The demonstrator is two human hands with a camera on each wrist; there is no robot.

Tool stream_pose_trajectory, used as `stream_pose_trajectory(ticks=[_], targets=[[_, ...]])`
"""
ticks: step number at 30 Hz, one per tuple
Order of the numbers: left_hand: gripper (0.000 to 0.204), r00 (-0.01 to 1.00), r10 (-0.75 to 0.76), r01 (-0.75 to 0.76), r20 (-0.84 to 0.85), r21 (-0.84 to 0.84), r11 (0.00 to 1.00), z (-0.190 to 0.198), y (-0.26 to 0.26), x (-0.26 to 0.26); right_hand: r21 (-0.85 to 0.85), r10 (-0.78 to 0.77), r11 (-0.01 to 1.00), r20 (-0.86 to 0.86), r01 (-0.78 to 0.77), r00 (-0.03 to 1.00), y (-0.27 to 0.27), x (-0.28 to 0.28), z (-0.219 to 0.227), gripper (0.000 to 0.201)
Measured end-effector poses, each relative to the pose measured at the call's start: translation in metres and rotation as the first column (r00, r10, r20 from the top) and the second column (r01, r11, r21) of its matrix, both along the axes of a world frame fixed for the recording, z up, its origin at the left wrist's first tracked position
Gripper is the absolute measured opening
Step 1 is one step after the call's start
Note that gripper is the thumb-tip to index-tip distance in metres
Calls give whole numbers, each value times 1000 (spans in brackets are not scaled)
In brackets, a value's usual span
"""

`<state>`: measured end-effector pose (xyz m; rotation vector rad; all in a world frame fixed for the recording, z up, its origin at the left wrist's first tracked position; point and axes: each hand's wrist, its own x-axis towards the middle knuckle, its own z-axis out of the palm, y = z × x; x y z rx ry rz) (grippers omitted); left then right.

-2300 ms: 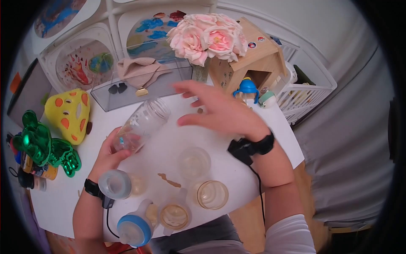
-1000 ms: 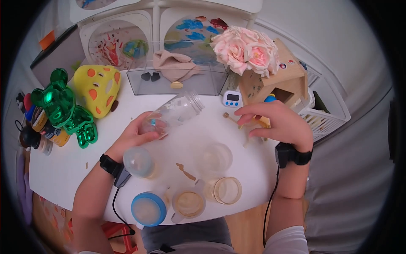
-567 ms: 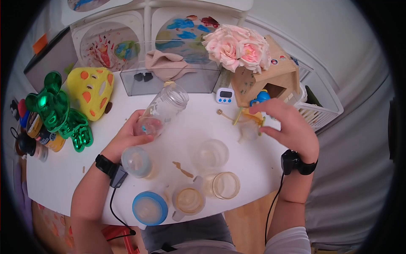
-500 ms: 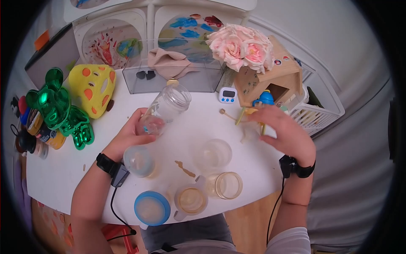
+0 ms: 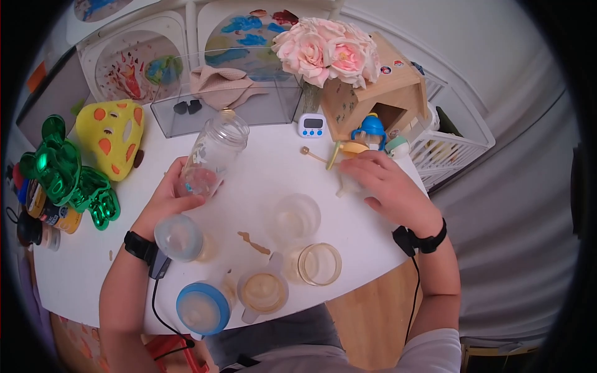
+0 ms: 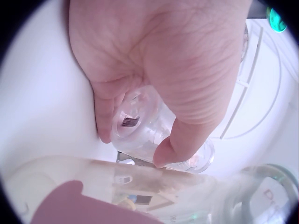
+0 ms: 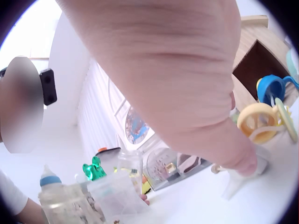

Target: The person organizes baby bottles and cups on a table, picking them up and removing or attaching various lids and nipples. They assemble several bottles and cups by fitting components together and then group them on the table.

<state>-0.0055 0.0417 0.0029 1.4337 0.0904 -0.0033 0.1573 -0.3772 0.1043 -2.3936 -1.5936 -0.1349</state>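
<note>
In the head view my left hand (image 5: 168,199) grips a clear bottle (image 5: 217,146) near its base, its open mouth tilted up and away. The left wrist view shows thumb and fingers of the left hand (image 6: 159,70) round the bottle's base (image 6: 140,126). Farther right, my right hand (image 5: 398,196) is over a small translucent piece (image 5: 348,184), next to a yellow ringed part (image 5: 353,147). A gap shows between its thumb and fingers. In the right wrist view, the thumb of the right hand (image 7: 173,79) overlaps the translucent piece (image 7: 259,161); contact is unclear.
Near the front edge stand a blue-ringed bottle (image 5: 203,308), a handled cup (image 5: 264,292), an open jar (image 5: 319,264), a translucent cup (image 5: 290,217) and a capped bottle (image 5: 178,237). Behind are a timer (image 5: 312,125), a clear box (image 5: 227,118) and a wooden house (image 5: 379,87).
My right hand has gone from beside the left hand's bottle to the small parts at the right, and lower over the translucent piece. The left hand still holds its bottle, now more upright.
</note>
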Motion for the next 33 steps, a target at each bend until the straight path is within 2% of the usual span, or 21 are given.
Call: stream_pose_trajectory(ticks=[2,4,6,13,15,19,25,30,33], targets=[[84,1000,-4,4,1,3,1000,-1,-1,-2,-63,31,998,124,-24,992,5,3,-9,73],[82,1000,2,-2,16,5,1000,3,-1,-3,-68,16,998,117,-9,993,7,4,-9,71],[66,999,-33,33,28,4,999,7,-2,-3,-78,0,997,107,9,994,9,7,-8,69],[63,1000,2,-2,31,-3,1000,6,-4,-6,-32,-14,999,69,16,998,6,1,-9,64],[72,1000,-23,24,11,-28,999,8,-3,-7,-10,-4,1000,53,4,999,10,1,-12,64],[69,999,-44,44,-12,12,999,6,0,-3,-48,-46,998,24,47,999,14,-3,-3,61],[61,996,-32,32,80,-3,999,-1,1,-4,-24,-39,999,-16,39,999,20,-16,3,54],[62,998,-63,63,18,14,998,4,2,-4,47,19,999,29,-20,999,30,-32,24,52],[62,998,-20,21,55,-8,1000,1,1,-5,33,22,999,51,-24,998,30,-33,26,54]])
